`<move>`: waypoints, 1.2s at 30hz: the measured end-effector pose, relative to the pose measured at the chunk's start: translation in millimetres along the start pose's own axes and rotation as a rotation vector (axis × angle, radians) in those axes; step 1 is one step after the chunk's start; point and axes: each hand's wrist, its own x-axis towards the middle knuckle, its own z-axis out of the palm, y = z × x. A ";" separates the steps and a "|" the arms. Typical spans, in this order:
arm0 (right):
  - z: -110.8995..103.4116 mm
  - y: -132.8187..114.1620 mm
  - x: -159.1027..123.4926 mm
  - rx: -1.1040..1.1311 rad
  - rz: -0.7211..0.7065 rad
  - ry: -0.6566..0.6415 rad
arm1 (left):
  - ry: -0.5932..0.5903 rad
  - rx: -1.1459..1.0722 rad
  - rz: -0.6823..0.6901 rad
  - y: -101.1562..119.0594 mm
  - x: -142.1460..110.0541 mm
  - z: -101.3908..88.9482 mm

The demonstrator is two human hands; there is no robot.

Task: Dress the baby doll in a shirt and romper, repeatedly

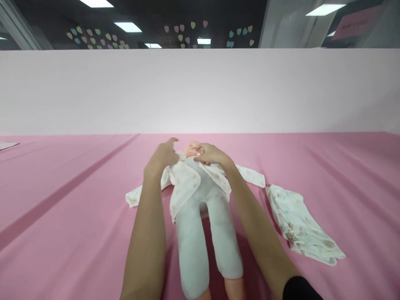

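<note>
A baby doll [203, 187] lies on its back on the pink cloth, its head at the far end and its legs toward me. Its body and legs are pale grey-white fabric. An open white baby shirt [184, 183] with a small print lies around its torso, both sleeves spread sideways. My left hand [163, 158] is at the shirt's left shoulder, index finger stretched away from the thumb, fingers apart. At the doll's neck, my right hand [214, 155] has thumb and fingers closed at the shirt's collar edge. That hand partly covers the doll's head [191, 148].
Folded white printed baby clothing [303, 225] lies to the right of the doll. The pink cloth [78, 216] has long creases and ends at a white partition [200, 91] behind. A pale flat item [8, 145] sits at the far left edge.
</note>
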 end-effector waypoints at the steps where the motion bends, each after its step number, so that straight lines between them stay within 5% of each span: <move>1: -1.5 -1.5 -1.8 -0.080 0.008 -0.017 | 0.080 0.041 -0.085 -13.5 -0.9 -4.1; 5: -12.7 8.5 -1.3 -0.146 -0.038 -0.093 | 0.118 0.122 -0.268 -49.2 -13.8 -21.4; 8: -33.1 33.4 -4.9 -0.192 0.083 0.168 | 0.076 0.049 -0.227 -45.8 -21.1 -30.8; 11: -59.6 60.2 -19.3 -0.327 0.389 0.385 | -0.147 -0.114 -0.155 -25.5 -19.1 -29.0; 14: -76.6 73.5 -33.4 -0.356 0.490 0.419 | -0.386 -0.181 -0.157 -7.4 -11.0 -15.7; 17: -72.9 68.6 -33.6 -0.182 0.377 0.303 | -0.496 -0.120 -0.227 -2.6 -3.7 -1.1; 20: -51.9 54.2 -19.4 0.037 0.256 -0.042 | -0.601 -0.126 -0.272 -7.4 1.2 8.8; 23: -29.1 41.8 -3.5 -0.001 0.290 -0.274 | -0.663 -0.207 -0.261 -11.5 5.5 15.5; 31: -26.7 45.9 2.4 -0.052 0.279 -0.208 | -0.553 -0.331 -0.092 -1.8 14.1 24.1; 36: -20.7 47.5 8.5 -0.240 0.333 -0.198 | -0.406 -0.123 -0.068 9.5 2.3 34.8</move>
